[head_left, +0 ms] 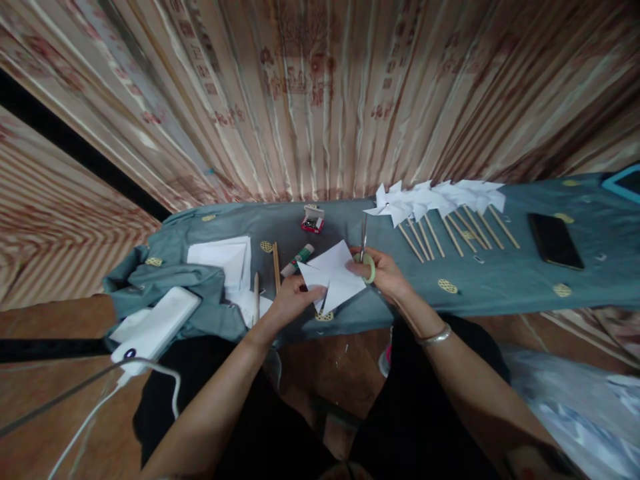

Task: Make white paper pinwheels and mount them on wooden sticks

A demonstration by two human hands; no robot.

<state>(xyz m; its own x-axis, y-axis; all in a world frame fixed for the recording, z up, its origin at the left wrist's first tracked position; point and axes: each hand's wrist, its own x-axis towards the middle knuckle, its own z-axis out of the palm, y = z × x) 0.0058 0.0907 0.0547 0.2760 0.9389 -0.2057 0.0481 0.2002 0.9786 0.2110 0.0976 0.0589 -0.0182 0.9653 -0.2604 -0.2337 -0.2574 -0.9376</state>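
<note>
One head-worn camera is looking forward and down from above the person's black-trousered legs [420,413], sitting close over the cloth-covered table [500,280]. The left hand [295,298] and right hand [384,272] are falling near the middle of its view, the patterned curtain [320,133] is filling the top, and the forearms [215,407] are entering from below.

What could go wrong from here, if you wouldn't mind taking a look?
The scissors in the right hand point toward the nearest pinwheel, so their tips might snag its vanes. The white paper is already cut into, and a tug between the right hand and the left hand could tear it further. The small box stands open beyond the paper; a knock could spill its contents.
</note>
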